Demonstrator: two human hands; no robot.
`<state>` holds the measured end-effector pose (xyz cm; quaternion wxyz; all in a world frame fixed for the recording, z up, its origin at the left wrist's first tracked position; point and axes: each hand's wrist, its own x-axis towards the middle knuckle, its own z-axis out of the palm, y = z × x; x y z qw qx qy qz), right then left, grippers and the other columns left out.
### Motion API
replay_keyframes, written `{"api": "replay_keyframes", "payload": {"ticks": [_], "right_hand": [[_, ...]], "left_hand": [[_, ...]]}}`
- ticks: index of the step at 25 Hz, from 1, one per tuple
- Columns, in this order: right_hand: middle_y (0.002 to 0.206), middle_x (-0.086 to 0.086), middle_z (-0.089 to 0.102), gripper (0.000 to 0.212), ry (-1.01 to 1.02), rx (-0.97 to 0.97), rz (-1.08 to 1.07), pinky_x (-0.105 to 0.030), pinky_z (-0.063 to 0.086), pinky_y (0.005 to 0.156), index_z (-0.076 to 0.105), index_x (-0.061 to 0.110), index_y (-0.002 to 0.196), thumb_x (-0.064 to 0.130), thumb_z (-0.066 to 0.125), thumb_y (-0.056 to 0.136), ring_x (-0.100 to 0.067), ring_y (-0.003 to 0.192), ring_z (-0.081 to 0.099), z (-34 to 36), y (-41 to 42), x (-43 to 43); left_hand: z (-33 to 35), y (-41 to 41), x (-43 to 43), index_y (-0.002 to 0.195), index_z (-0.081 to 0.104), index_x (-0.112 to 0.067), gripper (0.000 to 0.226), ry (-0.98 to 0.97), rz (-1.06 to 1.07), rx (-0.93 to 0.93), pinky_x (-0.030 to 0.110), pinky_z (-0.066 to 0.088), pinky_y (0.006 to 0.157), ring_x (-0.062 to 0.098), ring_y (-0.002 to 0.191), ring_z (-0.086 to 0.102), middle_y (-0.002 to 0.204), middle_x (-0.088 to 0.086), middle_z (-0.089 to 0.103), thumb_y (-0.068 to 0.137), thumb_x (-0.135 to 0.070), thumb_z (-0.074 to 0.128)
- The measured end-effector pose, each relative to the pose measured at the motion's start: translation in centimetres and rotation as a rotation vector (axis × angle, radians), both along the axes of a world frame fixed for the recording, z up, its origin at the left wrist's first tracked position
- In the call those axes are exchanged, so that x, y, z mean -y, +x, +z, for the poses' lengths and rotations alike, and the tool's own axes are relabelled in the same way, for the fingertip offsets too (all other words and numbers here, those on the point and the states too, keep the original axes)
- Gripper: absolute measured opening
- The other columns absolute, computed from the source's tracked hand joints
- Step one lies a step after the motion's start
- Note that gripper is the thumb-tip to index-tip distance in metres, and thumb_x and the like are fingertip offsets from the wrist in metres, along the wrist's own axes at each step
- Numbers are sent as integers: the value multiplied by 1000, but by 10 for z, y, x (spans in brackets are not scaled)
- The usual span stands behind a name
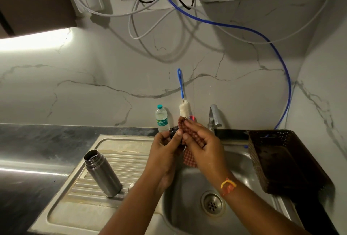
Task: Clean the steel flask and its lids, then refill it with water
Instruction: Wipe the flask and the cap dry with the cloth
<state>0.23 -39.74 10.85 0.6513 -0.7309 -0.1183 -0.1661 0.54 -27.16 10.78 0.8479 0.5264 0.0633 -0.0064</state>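
Here, both hands are working close together above the sink (187, 197). The left hand (165, 150) is gripping a small dark lid (173, 131) between curled fingers and thumb. The right hand (203, 144) is holding a red checked cloth (190, 157) against that lid, with the loose end of the cloth hanging down below the palms. The fingertips of the two hands are nearly touching. A yellow and orange band (228, 185) is sitting on the right wrist.

The steel flask (102, 172) is standing upright with its mouth open on the ribbed draining board (129, 159), left of the basin and well apart from the hands. A small pale round thing (132, 185) is showing just beside the flask's base, mostly hidden by the left forearm; what it is cannot be told.

Behind the hands, a plastic water bottle (161, 118) and a bottle brush (185, 110) with a blue handle are standing against the marble wall, near the tap (214, 116). A brown perforated basket (281, 159) is resting at the right edge of the sink. The dark desk (28, 141) is stretching away to the left.
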Motion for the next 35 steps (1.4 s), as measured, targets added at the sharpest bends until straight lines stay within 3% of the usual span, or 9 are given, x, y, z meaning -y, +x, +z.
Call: {"api": "replay_keyframes", "payload": {"ticks": [3, 6, 9, 14, 20, 24, 27, 31, 35], "right_hand": [[131, 20, 60, 39, -180, 182, -8, -12, 42, 103, 64, 21, 131, 20, 66, 92, 7, 125, 52, -3, 6, 5], [126, 15, 66, 37, -55, 49, 53, -23, 50, 101, 65, 26, 128, 20, 66, 92, 2, 118, 59, 2, 14, 16], [116, 19, 70, 34, 21, -59, 110, -25, 54, 96, 67, 34, 123, 23, 67, 91, 3, 110, 63, 5, 17, 25], [128, 16, 63, 37, -291, 154, 2, -12, 44, 102, 63, 29, 128, 22, 66, 92, 10, 119, 53, 5, 12, 20], [133, 5, 63, 38, -579, 413, -158, -31, 48, 101, 66, 21, 129, 30, 63, 91, -14, 121, 56, 0, 6, 16], [130, -1, 64, 37, -715, 441, -327, -38, 56, 93, 68, 17, 126, 32, 60, 92, -23, 116, 57, -8, -1, 7], [125, -5, 65, 35, -785, 438, -404, -39, 59, 87, 70, 15, 121, 27, 69, 88, -25, 114, 58, -9, -5, 1], [121, -5, 67, 42, -914, 455, -426, -40, 60, 83, 72, 16, 118, 21, 80, 77, -27, 106, 62, -12, -10, 0], [122, -5, 67, 52, -1024, 426, -407, -41, 59, 85, 70, 15, 123, 15, 82, 72, -28, 106, 62, -10, -12, 2]], "left_hand": [[4, -4, -1, 126, 64, -4, 46, -54, -60, -27, 47, 54, 102, 34, 118, 67, 120, 18, 72, 89, -30, 68], [13, -7, -9, 128, 64, -3, 47, -150, -123, -35, 44, 55, 103, 32, 120, 67, 125, 20, 70, 97, -37, 54], [15, -6, -16, 126, 58, 4, 37, -200, -168, -43, 40, 60, 93, 34, 115, 69, 127, 25, 67, 98, -21, 56], [9, -1, -13, 117, 58, -3, 34, -114, -153, -29, 46, 58, 95, 33, 105, 72, 116, 24, 69, 86, -12, 70], [12, -1, -10, 128, 64, 3, 41, -248, -200, -96, 44, 58, 94, 36, 117, 67, 129, 30, 64, 91, -15, 65], [10, 0, 0, 134, 59, 5, 49, -417, -91, -133, 42, 59, 91, 33, 123, 64, 135, 29, 61, 91, -16, 69], [7, 1, 3, 134, 58, 6, 52, -447, -12, -118, 46, 57, 95, 35, 124, 64, 132, 29, 63, 88, -14, 72], [3, 1, -4, 132, 58, 0, 51, -386, 68, -89, 43, 61, 91, 32, 110, 71, 123, 26, 68, 86, -15, 73], [-4, -4, -13, 128, 61, -8, 41, 6, 4, 49, 42, 56, 99, 28, 112, 71, 119, 15, 73, 90, -19, 69]]}}
